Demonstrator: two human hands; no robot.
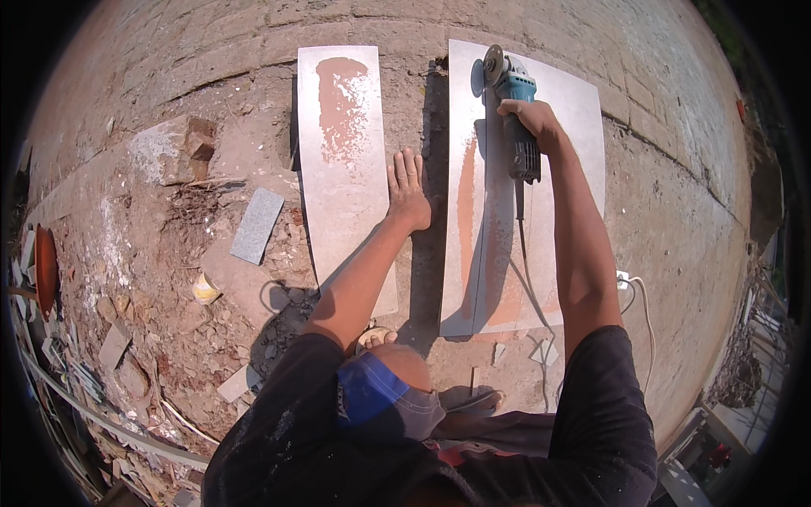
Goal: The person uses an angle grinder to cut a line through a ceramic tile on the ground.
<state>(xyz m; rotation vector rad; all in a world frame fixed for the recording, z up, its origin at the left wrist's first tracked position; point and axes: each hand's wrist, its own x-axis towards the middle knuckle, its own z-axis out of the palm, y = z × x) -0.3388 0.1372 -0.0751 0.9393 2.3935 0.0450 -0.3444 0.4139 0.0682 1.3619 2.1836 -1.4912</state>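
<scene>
My right hand [534,121] is wrapped round the body of a teal and black angle grinder [517,93]. Its disc [493,62] is held over the far left part of a wide pale tile [579,152]. A thin dark line runs lengthwise along this tile, below the disc; whether the disc touches the surface I cannot tell. My left hand [409,193] lies flat with its fingers stretched forward, at the right edge of a narrower pale tile [342,203] with reddish-brown dust on it. It holds nothing.
The grinder's cord [522,237] trails back across the wide tile. A white socket block [622,280] with a cable lies to the right. At left are a broken masonry block [173,150], a grey offcut [257,226], rubble and an orange pan [46,272]. My bent knee [397,372] is close behind the tiles.
</scene>
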